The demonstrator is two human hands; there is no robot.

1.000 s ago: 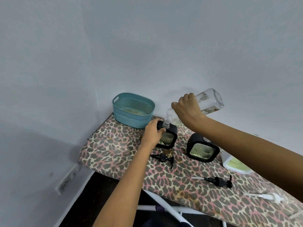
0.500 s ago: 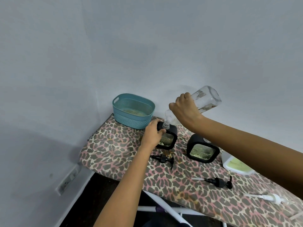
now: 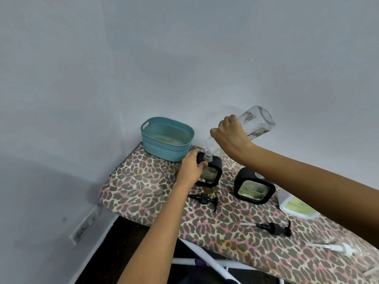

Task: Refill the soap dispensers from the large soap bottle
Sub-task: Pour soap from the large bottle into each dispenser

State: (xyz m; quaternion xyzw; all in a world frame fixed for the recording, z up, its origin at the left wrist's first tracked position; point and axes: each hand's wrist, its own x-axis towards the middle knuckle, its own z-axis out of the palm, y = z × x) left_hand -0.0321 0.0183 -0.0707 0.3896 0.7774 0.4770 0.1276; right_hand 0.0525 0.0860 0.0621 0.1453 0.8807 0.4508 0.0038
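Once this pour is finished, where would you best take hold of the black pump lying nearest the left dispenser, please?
Take the black pump by its ribbed collar, from above: it lies flat on the ironing board, and the collar is its thickest part, between thin tube and spout.

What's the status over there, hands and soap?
Right hand tips clear bottle into black dispenser. Left hand steadies it. Nothing blocking.

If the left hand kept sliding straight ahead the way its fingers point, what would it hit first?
The left hand already grips the black square soap dispenser under the tilted clear plastic bottle; pushing on would shove that dispenser, probably toward the wall. Depth is uncertain.
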